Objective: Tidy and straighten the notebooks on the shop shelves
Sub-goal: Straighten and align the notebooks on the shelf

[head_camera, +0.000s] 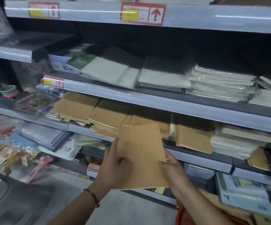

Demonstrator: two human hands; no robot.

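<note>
I hold a stack of brown kraft notebooks (141, 153) in front of the middle shelf. My left hand (113, 164) grips its left edge with the thumb on the cover. My right hand (172, 169) grips its lower right corner. Behind it, more brown notebooks (99, 114) lie in crooked, overlapping piles on the shelf (196, 157). A neater brown pile (194, 138) sits to the right, next to a plastic-wrapped white stack (241, 142).
The shelf above (147, 99) carries grey and white wrapped notebooks (220, 85) and a green-covered pad (81, 60). Colourful packets (18, 140) crowd the left shelves. Wrapped items (245, 195) fill the lower right. Grey floor lies below.
</note>
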